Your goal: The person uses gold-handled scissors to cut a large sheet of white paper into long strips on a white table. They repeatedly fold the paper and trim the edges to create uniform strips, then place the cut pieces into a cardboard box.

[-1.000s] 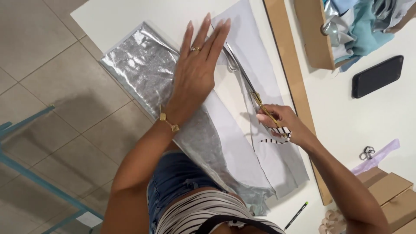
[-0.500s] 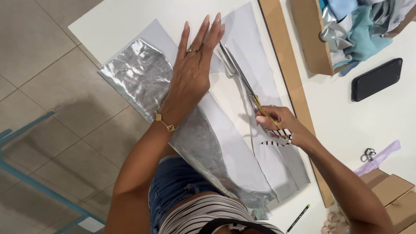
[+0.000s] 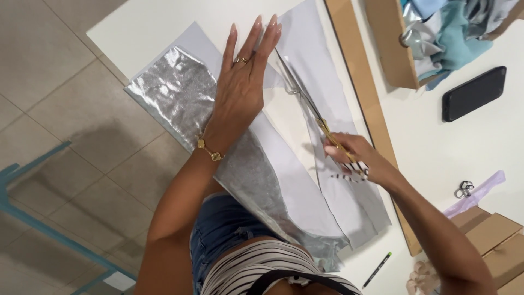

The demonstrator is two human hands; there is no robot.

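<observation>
1. The left hand point(image 3: 240, 90) lies flat on the silver fabric point(image 3: 180, 95), its grip spread wide with fingers straight and nothing held. I judge the palm is pinning the layers so they cannot slide or bunch while they are cut.

2. The right hand point(image 3: 349, 155) has its grip closed round the handles of the scissors point(image 3: 308, 104). The handles are gold and striped, and the blades run forward from the grip, reaching up just beside the left fingertips. How far apart the blades stand I cannot tell.

3. A pale paper pattern point(image 3: 289, 180) lies on top of the fabric, between the two grips. The blades follow its edge, which is probably why the flat hand sits so close to the cutting line.

4. The fabric hangs off the near edge of the white table point(image 3: 147, 27), below the left wrist, toward the person's lap. That leaves the working part flat on the table.

5. Beyond the right grip, on its outer side, a long wooden ruler point(image 3: 363, 104) lies alongside the pattern. Farther out are a black phone point(image 3: 472, 93) and a cardboard box of fabric scraps point(image 3: 390, 49), well apart from the cut.

6. Near the right elbow a green pencil point(image 3: 377, 269) rests on the table.
</observation>
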